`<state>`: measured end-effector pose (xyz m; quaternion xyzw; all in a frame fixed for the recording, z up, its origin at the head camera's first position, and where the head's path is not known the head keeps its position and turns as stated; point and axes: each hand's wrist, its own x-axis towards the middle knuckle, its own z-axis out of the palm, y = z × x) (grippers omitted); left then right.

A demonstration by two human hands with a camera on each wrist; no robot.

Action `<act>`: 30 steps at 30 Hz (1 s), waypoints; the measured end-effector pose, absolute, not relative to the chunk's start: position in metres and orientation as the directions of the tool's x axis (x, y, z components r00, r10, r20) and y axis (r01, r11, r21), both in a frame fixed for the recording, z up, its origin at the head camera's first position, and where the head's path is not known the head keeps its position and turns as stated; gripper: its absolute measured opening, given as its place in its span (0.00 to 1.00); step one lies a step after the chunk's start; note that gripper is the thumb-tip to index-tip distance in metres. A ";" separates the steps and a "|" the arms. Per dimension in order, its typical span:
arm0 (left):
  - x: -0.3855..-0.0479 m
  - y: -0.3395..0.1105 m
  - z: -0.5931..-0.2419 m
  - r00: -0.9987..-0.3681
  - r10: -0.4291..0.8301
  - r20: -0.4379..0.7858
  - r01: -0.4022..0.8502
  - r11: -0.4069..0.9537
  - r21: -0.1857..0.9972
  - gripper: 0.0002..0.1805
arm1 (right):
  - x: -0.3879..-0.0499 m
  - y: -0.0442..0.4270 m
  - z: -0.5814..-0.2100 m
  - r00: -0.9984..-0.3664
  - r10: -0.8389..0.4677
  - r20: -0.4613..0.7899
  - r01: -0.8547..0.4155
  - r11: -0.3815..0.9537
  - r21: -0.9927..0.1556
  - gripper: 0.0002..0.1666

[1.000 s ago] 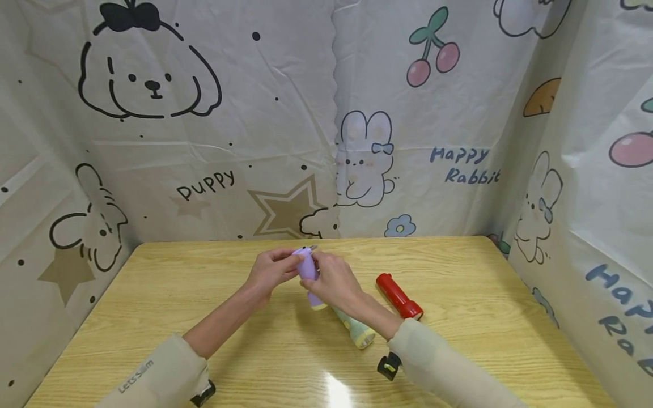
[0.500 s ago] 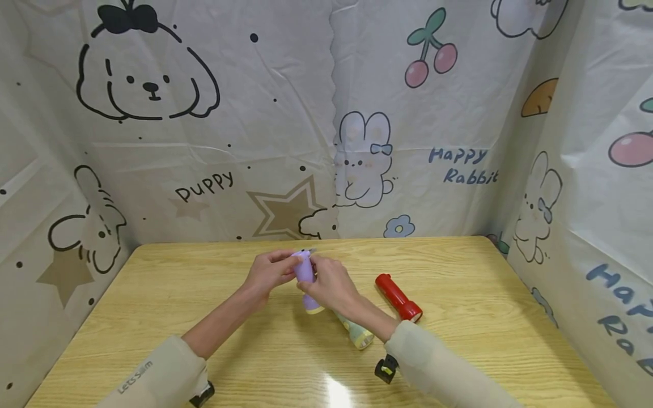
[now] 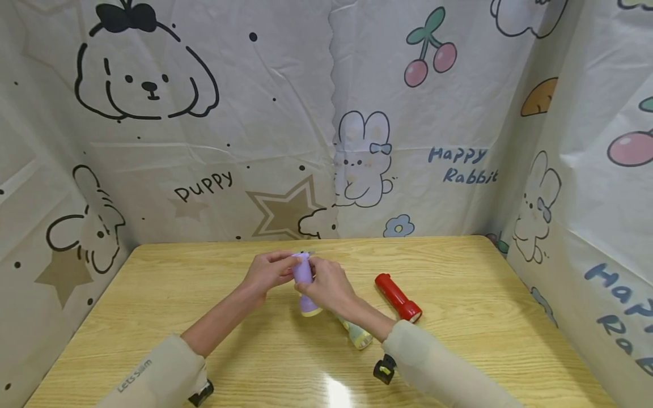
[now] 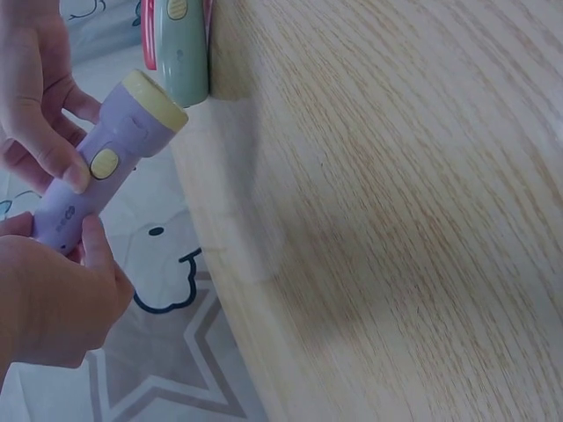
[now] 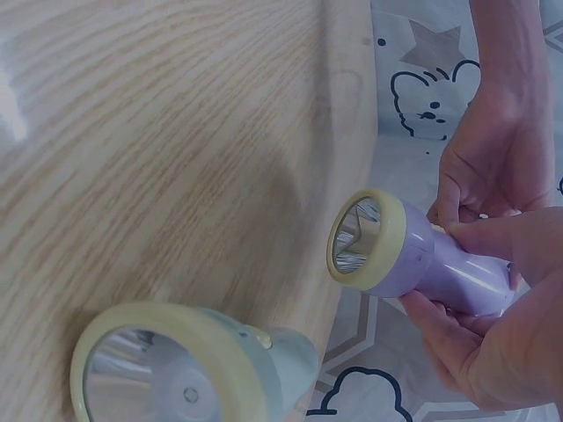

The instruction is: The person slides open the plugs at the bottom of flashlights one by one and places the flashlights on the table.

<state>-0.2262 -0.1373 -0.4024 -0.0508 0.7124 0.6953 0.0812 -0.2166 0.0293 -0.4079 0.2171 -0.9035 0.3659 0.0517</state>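
Purple flashlight (image 3: pixel 302 272) held at both ends of its barrel over a wooden table (image 3: pixel 219 351)

The person's left hand (image 3: pixel 267 271) pinches the flashlight's tail end between thumb and fingers. The right hand (image 3: pixel 329 283) grips the barrel, its thumb just beside the yellow oval switch (image 4: pixel 105 163). Both grips are narrow, closed around the purple body, which is tilted with its yellow-rimmed lens end downward, toward the person. A small grey piece (image 3: pixel 311 252) projects near the tail; it is too small to identify.

A pale green flashlight (image 3: pixel 359 336) with a yellow rim lies on the table, partly hidden by the right arm in the head view. To its right lies a red flashlight (image 3: pixel 398 297). Behind the table hangs a backdrop (image 3: pixel 229 133) printed with a puppy, rabbits, cherries and stars.
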 end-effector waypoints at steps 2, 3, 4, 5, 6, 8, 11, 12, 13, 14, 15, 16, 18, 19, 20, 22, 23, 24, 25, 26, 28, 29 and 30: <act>-0.227 -0.138 -0.403 -0.981 0.044 -0.188 -0.187 0.030 0.982 0.22 | -0.216 0.029 -0.408 -0.904 -0.347 0.249 -0.422 0.634 -0.648 0.18; -0.227 -0.138 -0.404 -0.981 0.045 -0.187 -0.186 0.031 0.982 0.22 | -0.216 0.028 -0.409 -0.907 -0.342 0.244 -0.415 0.633 -0.654 0.18; -0.228 -0.139 -0.404 -0.981 0.045 -0.187 -0.186 0.033 0.982 0.22 | -0.215 0.028 -0.409 -0.910 -0.339 0.240 -0.409 0.632 -0.658 0.18; -0.228 -0.139 -0.405 -0.981 0.046 -0.187 -0.186 0.037 0.982 0.22 | -0.215 0.027 -0.409 -0.912 -0.335 0.237 -0.404 0.632 -0.661 0.17; -0.228 -0.139 -0.405 -0.981 0.044 -0.188 -0.187 0.039 0.982 0.21 | -0.216 0.027 -0.410 -0.913 -0.333 0.235 -0.401 0.631 -0.663 0.17; -0.227 -0.139 -0.406 -0.981 0.042 -0.190 -0.188 0.044 0.981 0.21 | -0.216 0.026 -0.411 -0.916 -0.330 0.226 -0.392 0.630 -0.670 0.17; -0.226 -0.139 -0.406 -0.981 0.042 -0.190 -0.187 0.051 0.981 0.20 | -0.216 0.026 -0.412 -0.921 -0.327 0.213 -0.380 0.628 -0.679 0.17; -0.226 -0.139 -0.406 -0.981 0.039 -0.189 -0.187 0.050 0.981 0.20 | -0.216 0.025 -0.412 -0.922 -0.326 0.209 -0.377 0.629 -0.680 0.17; -0.226 -0.139 -0.406 -0.982 0.042 -0.186 -0.184 0.054 0.982 0.20 | -0.216 0.025 -0.412 -0.923 -0.325 0.206 -0.374 0.632 -0.679 0.17; -0.225 -0.139 -0.406 -0.982 0.043 -0.183 -0.181 0.056 0.982 0.21 | -0.216 0.025 -0.412 -0.923 -0.324 0.207 -0.374 0.635 -0.676 0.17; -0.225 -0.139 -0.406 -0.983 0.045 -0.179 -0.177 0.058 0.983 0.21 | -0.216 0.025 -0.412 -0.923 -0.322 0.209 -0.375 0.637 -0.674 0.17; -0.225 -0.139 -0.406 -0.984 0.045 -0.175 -0.172 0.060 0.983 0.21 | -0.215 0.024 -0.411 -0.923 -0.322 0.210 -0.376 0.638 -0.672 0.18; -0.225 -0.139 -0.407 -0.985 0.048 -0.168 -0.165 0.064 0.984 0.20 | -0.215 0.024 -0.411 -0.924 -0.320 0.210 -0.375 0.640 -0.671 0.18; -0.225 -0.139 -0.407 -0.985 0.050 -0.165 -0.161 0.067 0.985 0.20 | -0.215 0.024 -0.411 -0.924 -0.320 0.211 -0.375 0.640 -0.671 0.18; -0.226 -0.139 -0.407 -0.985 0.050 -0.165 -0.161 0.067 0.985 0.20 | -0.215 0.023 -0.412 -0.925 -0.319 0.206 -0.370 0.639 -0.674 0.18; -0.226 -0.139 -0.408 -0.985 0.048 -0.164 -0.161 0.069 0.985 0.20 | -0.215 0.023 -0.412 -0.929 -0.317 0.192 -0.359 0.637 -0.683 0.17; -0.226 -0.139 -0.409 -0.985 0.045 -0.168 -0.165 0.070 0.984 0.20 | -0.215 0.023 -0.413 -0.931 -0.316 0.183 -0.351 0.634 -0.689 0.17; -0.226 -0.139 -0.410 -0.984 0.043 -0.172 -0.169 0.071 0.983 0.20 | -0.215 0.023 -0.413 -0.932 -0.316 0.176 -0.345 0.632 -0.694 0.17; -0.226 -0.139 -0.410 -0.984 0.041 -0.176 -0.173 0.073 0.982 0.21 | -0.215 0.023 -0.413 -0.933 -0.316 0.170 -0.340 0.630 -0.698 0.17; -0.226 -0.139 -0.411 -0.983 0.039 -0.179 -0.176 0.075 0.982 0.21 | -0.215 0.023 -0.414 -0.935 -0.314 0.164 -0.334 0.628 -0.703 0.17; -0.227 -0.139 -0.412 -0.982 0.031 -0.186 -0.183 0.079 0.980 0.22 | -0.215 0.023 -0.415 -0.935 -0.316 0.158 -0.330 0.622 -0.710 0.17; -0.227 -0.138 -0.412 -0.982 0.031 -0.186 -0.183 0.084 0.979 0.23 | -0.215 0.023 -0.415 -0.935 -0.317 0.157 -0.329 0.619 -0.713 0.17; -0.227 -0.138 -0.412 -0.982 0.030 -0.185 -0.181 0.088 0.979 0.23 | -0.215 0.023 -0.416 -0.935 -0.319 0.157 -0.330 0.618 -0.713 0.17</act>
